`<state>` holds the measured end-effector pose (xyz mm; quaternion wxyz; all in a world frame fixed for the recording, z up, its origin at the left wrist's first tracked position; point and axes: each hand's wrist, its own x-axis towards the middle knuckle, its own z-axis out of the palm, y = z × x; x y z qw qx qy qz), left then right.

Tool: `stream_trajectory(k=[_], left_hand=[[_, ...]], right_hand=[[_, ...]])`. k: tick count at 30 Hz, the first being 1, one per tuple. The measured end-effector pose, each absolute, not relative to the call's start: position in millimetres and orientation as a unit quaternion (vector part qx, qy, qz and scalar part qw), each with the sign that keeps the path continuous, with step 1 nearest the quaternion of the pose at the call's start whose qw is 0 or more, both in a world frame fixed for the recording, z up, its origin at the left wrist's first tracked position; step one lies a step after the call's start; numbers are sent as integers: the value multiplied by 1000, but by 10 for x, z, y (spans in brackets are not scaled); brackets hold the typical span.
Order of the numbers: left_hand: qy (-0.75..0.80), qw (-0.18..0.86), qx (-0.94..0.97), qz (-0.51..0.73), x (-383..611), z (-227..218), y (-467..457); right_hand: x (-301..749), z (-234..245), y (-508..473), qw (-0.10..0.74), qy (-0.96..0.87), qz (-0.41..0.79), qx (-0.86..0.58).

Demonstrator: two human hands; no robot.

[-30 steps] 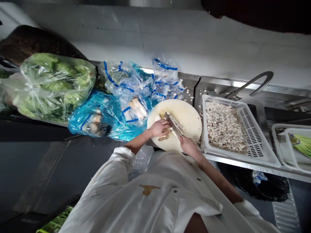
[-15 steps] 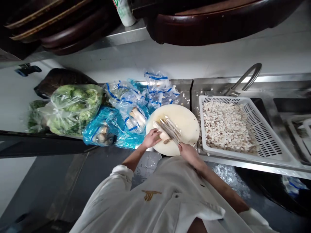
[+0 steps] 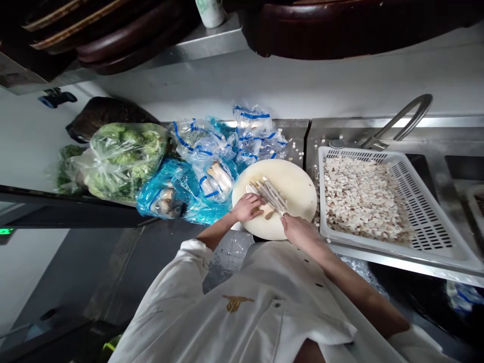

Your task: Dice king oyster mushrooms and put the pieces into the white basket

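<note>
On the round, pale cutting board (image 3: pixel 297 189), my left hand (image 3: pixel 248 207) is closed over a king oyster mushroom (image 3: pixel 268 212), pressing it down with bent fingers. My right hand (image 3: pixel 300 232) grips the handle of a kitchen knife (image 3: pixel 279 205), its blade slanting up and left along the mushroom. Just beyond the blade lie several long mushroom slices (image 3: pixel 270 185). My left hand partly hides the mushroom, and most of the knife's handle is covered by my right hand.
Right of the board, a white perforated basket (image 3: pixel 431 229) holds many chopped mushroom pieces (image 3: pixel 363 199) beside a curved faucet (image 3: pixel 410 113). To the left lie blue and clear plastic bags (image 3: pixel 207 201) with whole mushrooms, and a bag of leafy greens (image 3: pixel 126 159). A shelf (image 3: pixel 212 43) hangs above.
The whole view has shifted slightly. My left hand's fingers now reach further over the mushroom, and the knife's blade shows less distinctly among the slices.
</note>
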<state>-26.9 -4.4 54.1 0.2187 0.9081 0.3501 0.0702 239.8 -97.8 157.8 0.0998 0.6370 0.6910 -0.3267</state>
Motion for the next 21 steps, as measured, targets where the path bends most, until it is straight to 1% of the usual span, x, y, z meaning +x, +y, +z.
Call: stream_trajectory(k=[6,12,17,21], left_hand=[[363,234,896,102,-320,422,-30],[328,233,906,132,-421,349,6],[321,212,904,186,-428,209,17],[305,200,913,185,-466,182,47]], right_hand=[[2128,1381,-723,121,664,-334,657],[2118,1475,-791,87,691,-292,655],[1887,1400,-685,130,649,-325,675],[1859,1464,-624,128,663,-288,679]])
